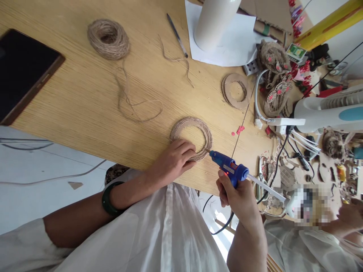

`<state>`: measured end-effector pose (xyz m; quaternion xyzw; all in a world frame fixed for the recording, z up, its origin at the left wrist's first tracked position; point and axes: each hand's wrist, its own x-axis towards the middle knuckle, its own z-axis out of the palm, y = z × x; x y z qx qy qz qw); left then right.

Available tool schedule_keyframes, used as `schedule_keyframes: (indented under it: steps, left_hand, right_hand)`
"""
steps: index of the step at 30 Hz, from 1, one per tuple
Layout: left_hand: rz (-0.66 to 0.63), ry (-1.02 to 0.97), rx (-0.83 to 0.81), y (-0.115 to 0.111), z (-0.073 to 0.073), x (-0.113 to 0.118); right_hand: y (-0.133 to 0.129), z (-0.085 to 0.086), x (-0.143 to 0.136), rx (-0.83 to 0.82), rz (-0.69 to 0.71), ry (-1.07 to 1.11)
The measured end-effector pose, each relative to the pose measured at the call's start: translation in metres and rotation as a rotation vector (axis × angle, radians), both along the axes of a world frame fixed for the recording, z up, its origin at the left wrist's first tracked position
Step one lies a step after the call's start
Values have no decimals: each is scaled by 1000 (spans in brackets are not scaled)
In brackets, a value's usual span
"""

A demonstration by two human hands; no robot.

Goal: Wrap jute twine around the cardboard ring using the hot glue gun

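Note:
A flat cardboard ring with twine coiled around it (208,130) lies near the table's front edge. My left hand (181,156) presses on its near left side, with fingers closed on the rim. In my right hand (236,194) is a blue hot glue gun (229,165), its small light glowing red and a white glue stick (266,187) jutting from the back. The gun's nozzle is at the ring's right edge; whether it touches is hard to tell. From a ball of twine (108,39) at the back left, a loose strand (127,99) trails across the table.
Bare cardboard rings (235,90) lie beyond the glue gun. A pen (177,36), a white cylinder (215,22) on paper and a dark tablet (25,71) are on the table (150,143). Cables, scissors (259,173) and craft pieces crowd the right, where another person (306,245) sits.

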<state>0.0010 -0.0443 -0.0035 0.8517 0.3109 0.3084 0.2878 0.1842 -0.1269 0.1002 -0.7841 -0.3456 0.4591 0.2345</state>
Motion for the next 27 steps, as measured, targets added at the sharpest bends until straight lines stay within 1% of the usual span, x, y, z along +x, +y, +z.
schedule_keyframes:
  steps: [5,8,11,14,20,27]
  left_hand:
    - [2,-2,2,0,-1,0]
    - [5,-2,3,0,-1,0]
    - [9,5,7,-1,1,0]
    - [6,17,16,-1,2,0]
    - [9,16,27,-1,1,1]
    - [12,8,9,-1,1,0]
  right_hand:
    - [-2,-7,3,29,-2,29]
    - [-4,-10,5,35,1,-1]
    - [-6,-10,5,36,-8,-15]
    - [-8,-9,5,64,-15,34]
    - [-5,-17,5,46,-33,67]
    - [-5,-16,5,50,-22,25]
